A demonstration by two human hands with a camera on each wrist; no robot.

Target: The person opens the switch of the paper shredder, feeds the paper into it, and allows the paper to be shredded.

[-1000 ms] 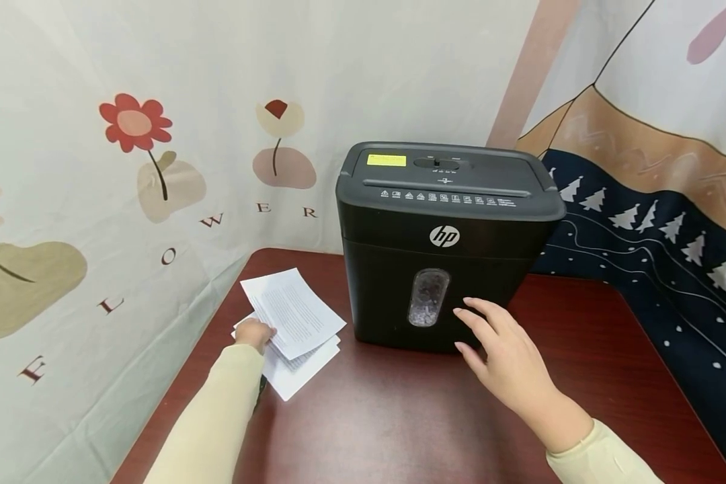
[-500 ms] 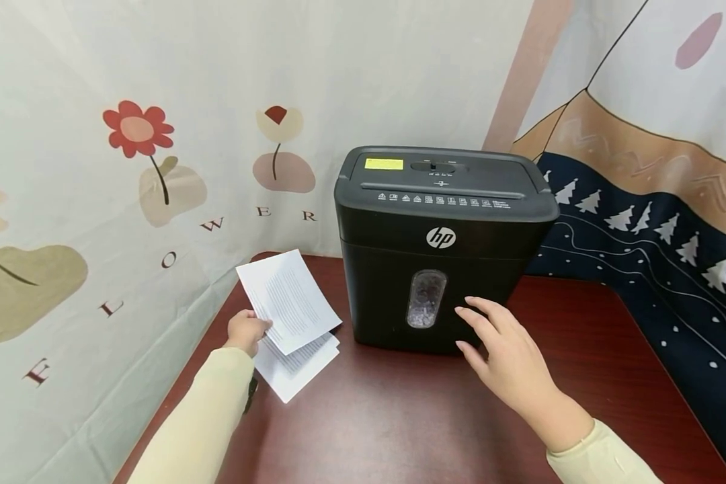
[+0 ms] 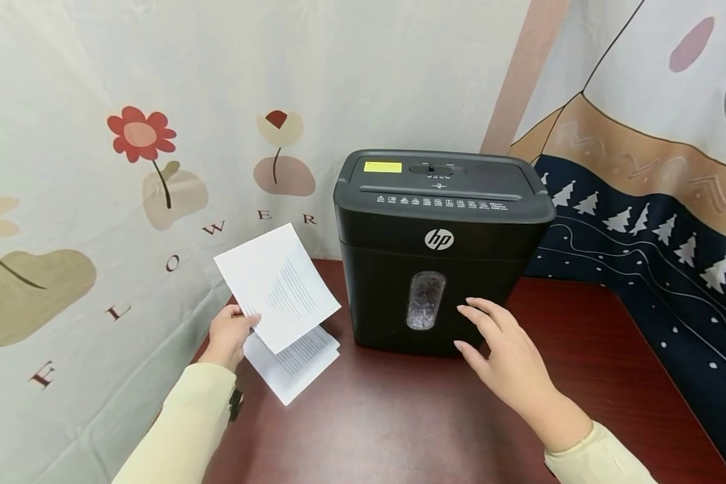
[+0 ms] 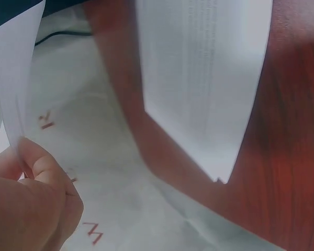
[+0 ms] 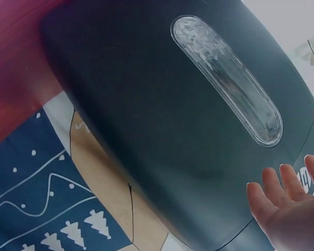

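My left hand (image 3: 228, 334) pinches the left edge of a printed sheet of paper (image 3: 281, 286), tilted up above the table. Below it, more printed sheets (image 3: 296, 366) lie on the table; in the left wrist view this paper pile (image 4: 204, 94) sits apart from the pinched sheet (image 4: 18, 68). My right hand (image 3: 511, 363) hovers in front of a black HP paper shredder (image 3: 387, 282), fingers loosely bent and holding nothing. In the right wrist view the fingers (image 5: 275, 191) stand before the shredder's front. Paper scraps show through its window (image 3: 426, 300).
The shredder stands at the back of the dark red wooden table (image 3: 369, 417). Its feed slot (image 3: 438, 191) runs along the top. A patterned cloth (image 3: 218, 67) hangs behind and to the left. In the left wrist view a black cable (image 4: 63, 34) runs beside the table.
My left hand has lifted the top sheet and drawn it left and up, away from the sheets on the table. My right hand has stayed nearly still.
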